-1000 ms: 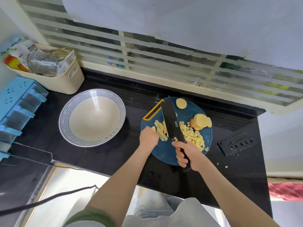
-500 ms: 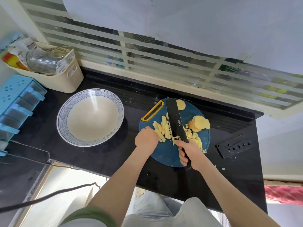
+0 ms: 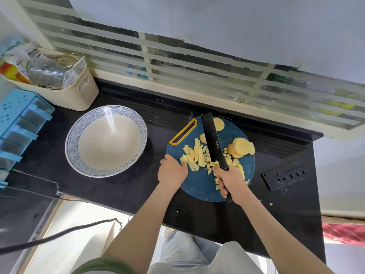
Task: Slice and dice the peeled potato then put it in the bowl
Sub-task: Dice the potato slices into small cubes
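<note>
A round blue cutting board [image 3: 199,186] with a yellow handle slot lies on the black counter. Yellow potato strips [image 3: 194,157] lie left of the blade, diced bits [image 3: 237,165] to its right, and round slices [image 3: 242,147] are stacked at the board's right edge. My right hand [image 3: 230,181] grips the handle of a black cleaver [image 3: 212,140], whose blade stands across the pieces. My left hand [image 3: 171,172] sits curled at the board's left edge, fingertips touching the nearest strips. An empty white bowl with a blue patterned rim [image 3: 73,135] stands to the left.
A black knife sheath [image 3: 286,175] lies right of the board. A cream basket [image 3: 75,93] of packets and a blue drawer organiser [image 3: 17,123] stand at the far left. A striped window runs behind the counter. Potato crumbs dot the counter near the front right.
The cleaver has shifted right across the pile, leaving more strips showing on its left. My left hand has drawn back from the strips to the board's left edge.
</note>
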`<state>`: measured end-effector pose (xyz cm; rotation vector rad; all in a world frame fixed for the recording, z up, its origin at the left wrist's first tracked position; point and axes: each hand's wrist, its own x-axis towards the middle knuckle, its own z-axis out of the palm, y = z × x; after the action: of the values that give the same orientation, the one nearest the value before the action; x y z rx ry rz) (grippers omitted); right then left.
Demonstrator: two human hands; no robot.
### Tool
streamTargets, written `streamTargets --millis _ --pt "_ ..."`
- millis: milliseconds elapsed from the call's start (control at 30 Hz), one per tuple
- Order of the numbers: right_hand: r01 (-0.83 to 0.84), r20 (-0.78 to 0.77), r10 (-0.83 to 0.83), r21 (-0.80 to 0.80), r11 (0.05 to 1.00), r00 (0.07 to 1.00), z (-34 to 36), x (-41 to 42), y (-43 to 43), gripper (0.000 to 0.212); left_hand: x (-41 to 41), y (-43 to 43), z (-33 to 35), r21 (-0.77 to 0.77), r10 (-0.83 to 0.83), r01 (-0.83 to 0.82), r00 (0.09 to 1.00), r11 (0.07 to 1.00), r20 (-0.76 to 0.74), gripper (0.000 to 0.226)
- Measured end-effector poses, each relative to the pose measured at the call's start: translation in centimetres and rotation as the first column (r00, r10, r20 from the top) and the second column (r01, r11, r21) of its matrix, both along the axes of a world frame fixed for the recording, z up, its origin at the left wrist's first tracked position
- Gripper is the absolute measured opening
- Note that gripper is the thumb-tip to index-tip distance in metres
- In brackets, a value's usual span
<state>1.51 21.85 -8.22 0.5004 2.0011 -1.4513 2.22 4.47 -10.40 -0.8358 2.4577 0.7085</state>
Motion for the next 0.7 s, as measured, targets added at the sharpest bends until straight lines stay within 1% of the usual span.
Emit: streamTargets --millis 100,200,267,333,400,500,567,633,700 --pt "0.008 0.008 -0.008 0.011 1.0 1.0 0.0 -0.1 0.4 0.025 -0.9 0.8 -0.3 0.045 -0.002 0.002 1.0 0.999 -0.003 0.059" --pt "-0.002 0.007 0.002 0.029 1.0 1.0 -0.2 -0.1 0.8 0.022 -1.7 1.9 -0.6 0.085 -0.01 0.011 1.0 0.996 -0.01 0.069" --pt "0.0 0.002 0.0 0.029 1.0 1.0 -0.2 -0.1 0.9 0.023 -2.1 2.6 -0.6 0.061 -0.04 0.039 0.999 0.997 0.011 0.079" --pt "0.006 0.005 -0.006 0.026 1.0 1.0 -0.4 -0.2 1.0 0.023 -2.6 3.2 -0.8 -0.005 -0.103 0.104 0.993 0.995 0.049 0.086" --pt "0.015 0.012 -0.016 0.026 1.0 1.0 -0.5 -0.4 1.2 0.024 -3.0 3.4 -1.1 -0.049 -0.157 0.16 0.985 0.986 0.073 0.085" --pt "0.032 0.02 -0.033 0.03 0.999 0.999 -0.7 -0.6 1.5 0.025 -3.4 3.4 -1.4 -0.067 -0.188 0.194 0.978 0.979 0.088 0.076" --pt "0.041 0.023 -0.042 0.026 0.999 0.999 -0.7 -0.7 1.6 0.025 -3.5 3.3 -1.3 -0.078 -0.199 0.207 0.975 0.975 0.101 0.075" --pt "0.016 0.026 -0.017 0.042 0.999 1.0 -0.7 -0.8 1.5 0.024 -3.5 3.2 -1.2 -0.08 -0.191 0.199 0.977 0.977 0.1 0.075" --pt "-0.057 0.025 0.055 0.11 0.992 0.998 -0.7 -0.8 1.2 0.022 -3.5 3.1 -1.1 -0.07 -0.161 0.167 0.983 0.983 0.086 0.073"
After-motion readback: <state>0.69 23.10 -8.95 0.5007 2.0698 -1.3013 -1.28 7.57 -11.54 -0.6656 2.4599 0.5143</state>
